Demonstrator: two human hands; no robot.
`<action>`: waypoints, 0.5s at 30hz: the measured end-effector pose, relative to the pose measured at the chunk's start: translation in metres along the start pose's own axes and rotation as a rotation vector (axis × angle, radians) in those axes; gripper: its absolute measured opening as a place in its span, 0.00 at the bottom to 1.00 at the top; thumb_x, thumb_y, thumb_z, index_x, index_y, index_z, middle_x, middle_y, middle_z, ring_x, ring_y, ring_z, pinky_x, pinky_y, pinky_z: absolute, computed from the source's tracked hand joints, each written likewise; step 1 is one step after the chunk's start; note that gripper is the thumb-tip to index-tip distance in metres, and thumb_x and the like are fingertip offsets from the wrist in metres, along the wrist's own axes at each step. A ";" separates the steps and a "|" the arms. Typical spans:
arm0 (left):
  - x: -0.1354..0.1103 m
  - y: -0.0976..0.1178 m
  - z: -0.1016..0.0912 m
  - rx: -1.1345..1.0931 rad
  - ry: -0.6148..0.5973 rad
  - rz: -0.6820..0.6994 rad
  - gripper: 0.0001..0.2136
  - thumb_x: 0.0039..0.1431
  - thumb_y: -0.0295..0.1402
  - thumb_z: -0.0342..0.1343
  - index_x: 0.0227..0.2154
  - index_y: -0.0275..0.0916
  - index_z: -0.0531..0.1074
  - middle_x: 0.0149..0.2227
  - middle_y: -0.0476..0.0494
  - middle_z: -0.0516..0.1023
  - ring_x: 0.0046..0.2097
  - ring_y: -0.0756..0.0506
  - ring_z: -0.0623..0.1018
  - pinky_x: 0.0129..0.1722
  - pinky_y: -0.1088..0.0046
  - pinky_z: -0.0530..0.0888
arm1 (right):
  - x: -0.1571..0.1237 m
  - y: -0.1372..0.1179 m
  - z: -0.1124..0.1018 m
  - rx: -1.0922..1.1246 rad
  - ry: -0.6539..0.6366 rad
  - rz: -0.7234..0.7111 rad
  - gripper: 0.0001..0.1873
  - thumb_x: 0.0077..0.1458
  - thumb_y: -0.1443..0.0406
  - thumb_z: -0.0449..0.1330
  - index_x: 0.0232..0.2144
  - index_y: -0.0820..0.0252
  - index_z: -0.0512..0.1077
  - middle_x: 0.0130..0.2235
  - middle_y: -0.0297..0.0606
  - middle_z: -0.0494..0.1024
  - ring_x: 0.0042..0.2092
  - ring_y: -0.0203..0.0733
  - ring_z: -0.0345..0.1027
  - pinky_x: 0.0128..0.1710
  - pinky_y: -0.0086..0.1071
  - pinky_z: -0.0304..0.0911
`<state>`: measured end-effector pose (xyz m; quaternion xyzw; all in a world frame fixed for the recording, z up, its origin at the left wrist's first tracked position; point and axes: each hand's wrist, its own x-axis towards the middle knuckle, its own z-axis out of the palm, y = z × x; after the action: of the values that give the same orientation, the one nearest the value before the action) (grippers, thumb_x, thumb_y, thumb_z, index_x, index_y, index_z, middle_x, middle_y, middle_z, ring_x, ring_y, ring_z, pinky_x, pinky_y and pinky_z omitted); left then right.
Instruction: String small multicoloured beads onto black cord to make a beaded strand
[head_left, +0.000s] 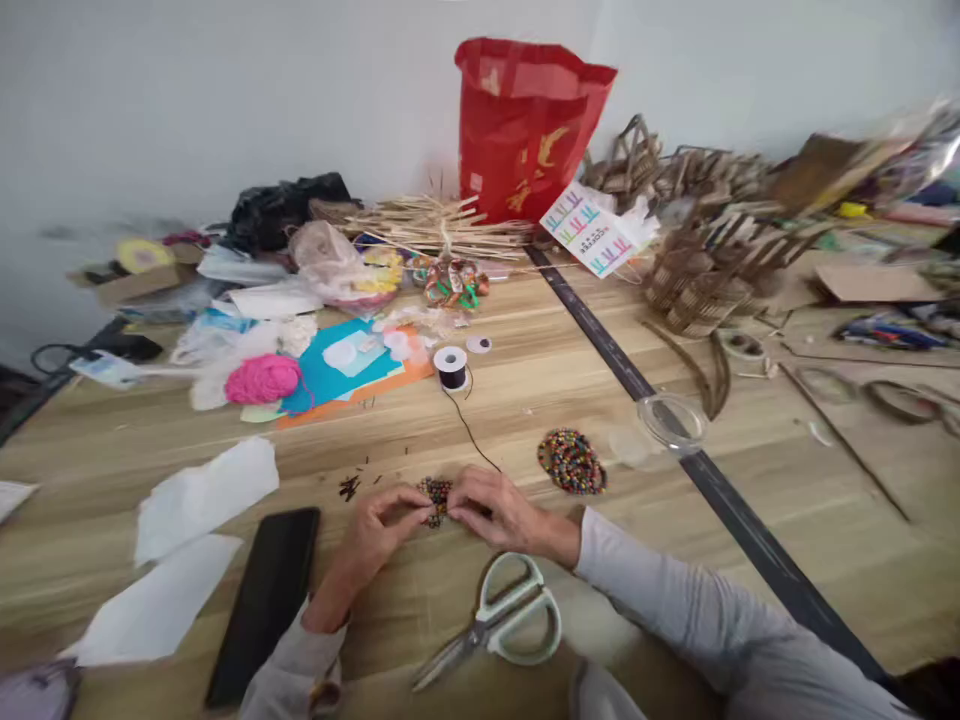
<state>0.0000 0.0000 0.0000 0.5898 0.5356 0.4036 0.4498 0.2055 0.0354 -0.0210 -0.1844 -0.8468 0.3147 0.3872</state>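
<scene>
Pinched between both hands — left hand (pixel 379 522) and right hand (pixel 491 510), fingertips narrowed on it — sits a small dark beaded piece (pixel 435 497) low over the pale wooden table (pixel 525 400). A thin black thread (pixel 469 428) runs from it to a black-and-white spool (pixel 451 367); mint-handled scissors (pixel 499 620) lie just nearer.

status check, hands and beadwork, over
Left hand and right hand both pinching the beaded piece. Black cord runs to spool. Scissors near wrists.
</scene>
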 end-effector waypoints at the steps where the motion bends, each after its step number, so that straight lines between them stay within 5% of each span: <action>1: 0.000 0.000 0.000 -0.011 0.003 -0.003 0.01 0.45 0.28 0.62 0.23 0.37 0.78 0.26 0.44 0.82 0.30 0.46 0.79 0.31 0.75 0.76 | 0.000 0.000 0.000 -0.003 -0.002 0.012 0.06 0.62 0.68 0.52 0.32 0.61 0.67 0.31 0.40 0.73 0.36 0.40 0.65 0.37 0.32 0.63; 15: 0.000 -0.005 0.007 -0.112 0.006 -0.033 0.04 0.43 0.26 0.63 0.24 0.38 0.81 0.27 0.45 0.83 0.31 0.46 0.80 0.32 0.76 0.76 | -0.001 0.001 0.000 0.005 0.009 0.056 0.05 0.61 0.69 0.53 0.32 0.61 0.66 0.30 0.39 0.72 0.35 0.40 0.65 0.35 0.32 0.63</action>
<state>0.0053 -0.0003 -0.0065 0.5534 0.5233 0.4273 0.4872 0.2058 0.0357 -0.0224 -0.2084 -0.8387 0.3266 0.3827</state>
